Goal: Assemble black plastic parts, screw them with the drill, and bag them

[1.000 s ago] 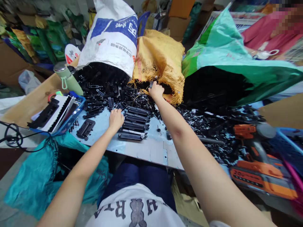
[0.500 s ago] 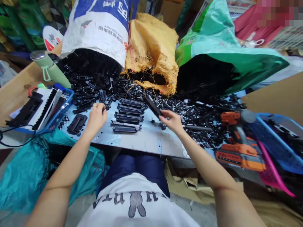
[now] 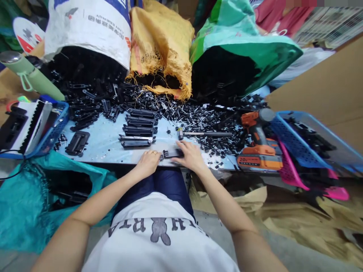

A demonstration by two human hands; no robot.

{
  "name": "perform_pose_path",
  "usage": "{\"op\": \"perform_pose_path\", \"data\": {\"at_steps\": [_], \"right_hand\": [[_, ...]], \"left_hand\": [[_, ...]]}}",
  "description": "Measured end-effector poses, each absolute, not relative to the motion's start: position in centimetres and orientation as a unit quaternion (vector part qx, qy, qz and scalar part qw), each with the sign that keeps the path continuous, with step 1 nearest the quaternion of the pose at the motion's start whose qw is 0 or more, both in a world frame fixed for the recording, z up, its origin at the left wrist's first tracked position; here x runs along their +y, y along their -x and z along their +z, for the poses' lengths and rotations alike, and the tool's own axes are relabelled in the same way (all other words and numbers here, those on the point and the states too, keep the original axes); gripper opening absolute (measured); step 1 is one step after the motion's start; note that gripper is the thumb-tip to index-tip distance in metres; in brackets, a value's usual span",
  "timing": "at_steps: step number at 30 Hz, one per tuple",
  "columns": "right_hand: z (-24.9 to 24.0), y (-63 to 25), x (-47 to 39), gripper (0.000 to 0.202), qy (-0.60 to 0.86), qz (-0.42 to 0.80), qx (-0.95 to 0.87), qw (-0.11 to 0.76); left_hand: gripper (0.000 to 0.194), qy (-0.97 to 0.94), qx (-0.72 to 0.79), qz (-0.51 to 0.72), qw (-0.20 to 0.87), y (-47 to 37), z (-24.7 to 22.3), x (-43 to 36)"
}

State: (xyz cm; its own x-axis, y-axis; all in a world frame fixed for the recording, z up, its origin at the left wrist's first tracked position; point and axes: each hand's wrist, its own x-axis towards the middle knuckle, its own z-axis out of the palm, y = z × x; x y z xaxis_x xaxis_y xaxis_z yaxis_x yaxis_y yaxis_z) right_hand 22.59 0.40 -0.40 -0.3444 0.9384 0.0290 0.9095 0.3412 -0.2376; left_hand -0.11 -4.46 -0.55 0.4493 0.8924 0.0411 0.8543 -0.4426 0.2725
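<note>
At the table's front edge, a black plastic bar with prongs at its left end lies between my hands. My right hand is closed over the bar's right end and partly hides it. My left hand is closed at the pronged end, its fingertips pinching a small dark piece too small to name. Just beyond my right hand rests a small hammer, head to the left. Several matching black plastic assemblies are lined up beyond my left hand.
Loose small black parts with metal pins cover the table's back and right. A cordless drill stands at right beside a blue basket. Three sacks, including a yellow one, spread along the back. A green bottle leans at left.
Both hands have come together at the table's front edge. The right hand brought the black bar down and turned it sideways. The hammer is now uncovered. The view has shifted.
</note>
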Motion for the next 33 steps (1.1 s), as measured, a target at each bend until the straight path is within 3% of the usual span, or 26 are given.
{"op": "perform_pose_path", "data": {"at_steps": [3, 7, 10, 12, 14, 18, 20, 23, 26, 29, 33], "right_hand": [[0.0, -20.8, 0.1, 0.060, 0.503, 0.222, -0.829, 0.103], [0.5, -18.5, -0.4, 0.067, 0.523, 0.483, -0.653, 0.259], [0.7, -17.4, -0.9, 0.077, 0.497, 0.618, -0.552, 0.258], [0.9, -17.7, -1.0, 0.079, 0.497, 0.591, -0.576, 0.269], [1.2, -18.8, -1.1, 0.074, 0.480, 0.488, -0.675, 0.275], [1.8, -21.5, -1.2, 0.042, 0.349, 0.322, -0.875, 0.096], [1.7, -21.9, -1.2, 0.044, 0.347, 0.293, -0.890, 0.036], [1.1, -21.0, -1.1, 0.042, 0.473, 0.228, -0.848, 0.066], [0.3, -19.4, -0.7, 0.069, 0.591, 0.162, -0.786, 0.083], [0.2, -18.1, -0.7, 0.062, 0.624, 0.238, -0.731, 0.143], [1.1, -17.1, -1.3, 0.073, 0.556, 0.520, -0.567, 0.315]], "left_hand": [[0.033, -0.790, 0.523, 0.244, 0.206, 1.3, -1.3, -4.6], [0.045, -0.634, 0.514, 0.407, 0.411, -0.1, -0.6, -4.8], [0.049, -0.580, 0.524, 0.468, 0.412, -1.6, 0.2, -4.7], [0.045, -0.585, 0.540, 0.492, 0.354, -1.8, 0.5, -4.4], [0.040, -0.598, 0.548, 0.503, 0.299, -1.1, 0.8, -4.2], [0.039, -0.605, 0.562, 0.502, 0.258, 0.7, 0.8, -4.0], [0.040, -0.611, 0.565, 0.492, 0.256, 1.0, 0.6, -4.2], [0.039, -0.623, 0.567, 0.481, 0.243, 0.6, 0.2, -4.6], [0.038, -0.630, 0.569, 0.470, 0.241, -0.3, 0.1, -4.9], [0.038, -0.636, 0.557, 0.462, 0.268, -1.2, 0.2, -5.1], [0.039, -0.638, 0.527, 0.468, 0.311, -2.6, 0.5, -4.8]]}}
